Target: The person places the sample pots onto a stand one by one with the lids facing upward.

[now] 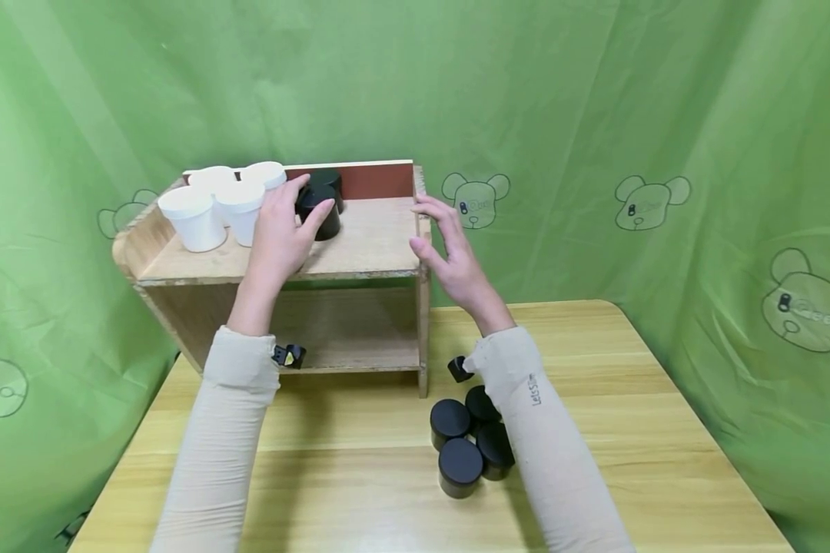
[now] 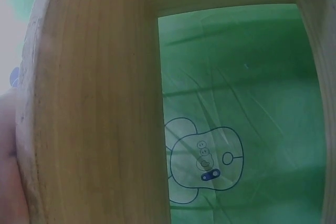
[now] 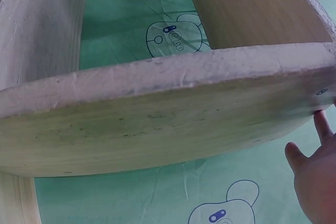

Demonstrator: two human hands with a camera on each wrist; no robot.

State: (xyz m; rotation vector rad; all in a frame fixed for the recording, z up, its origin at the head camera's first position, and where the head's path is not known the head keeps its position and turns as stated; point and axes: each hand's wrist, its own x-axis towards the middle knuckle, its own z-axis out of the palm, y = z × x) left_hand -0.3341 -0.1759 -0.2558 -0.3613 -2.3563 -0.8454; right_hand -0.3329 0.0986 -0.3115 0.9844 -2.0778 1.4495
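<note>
My left hand (image 1: 281, 234) holds a black lidded jar (image 1: 327, 224) on the upper shelf (image 1: 376, 230) of a wooden rack, thumb across its front and fingers at its left. Close behind it stands another black jar (image 1: 328, 179). Several white tubs (image 1: 192, 223) sit left of that hand, which covers part of one. At the rack's right side, my right hand (image 1: 458, 265) touches the side panel (image 1: 422, 284) with extended fingers, thumb spread apart. In the right wrist view a fingertip of the right hand (image 3: 317, 182) meets the panel's outer face (image 3: 157, 129).
Several black jars (image 1: 460, 465) stand clustered on the wooden table (image 1: 360, 491), partly under the right forearm. The rack's lower shelf (image 1: 349, 349) lies below the hands. A green curtain (image 1: 560, 92) with bear prints hangs behind and at both sides.
</note>
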